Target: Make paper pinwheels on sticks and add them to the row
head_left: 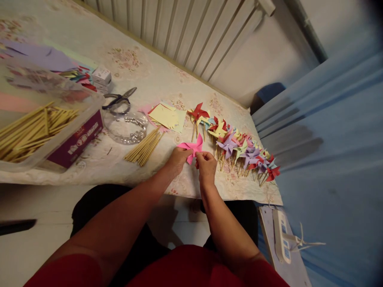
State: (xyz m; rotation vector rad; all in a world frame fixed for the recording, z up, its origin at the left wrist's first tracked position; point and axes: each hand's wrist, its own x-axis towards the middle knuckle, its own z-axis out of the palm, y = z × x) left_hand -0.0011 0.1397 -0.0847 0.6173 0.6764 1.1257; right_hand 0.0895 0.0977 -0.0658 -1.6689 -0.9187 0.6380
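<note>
A pink paper pinwheel [192, 149] is pinched between both hands just above the table's patterned cloth [125, 67]. My left hand [177, 158] grips its lower left side, fingers curled under the paper. My right hand [206, 165] pinches its lower right edge near the centre. A small bundle of wooden sticks [145, 147] lies just left of my hands. To the right, a row of finished pinwheels [236, 144] in red, yellow, purple and pink lies along the table.
A stack of yellow paper squares [167, 116] lies behind the sticks. A clear round tray [125, 126] and scissors [119, 99] sit further left. A clear tub of sticks [32, 127] stands at the left. Coloured sheets [44, 56], a small white box [101, 75], a blue curtain [335, 131].
</note>
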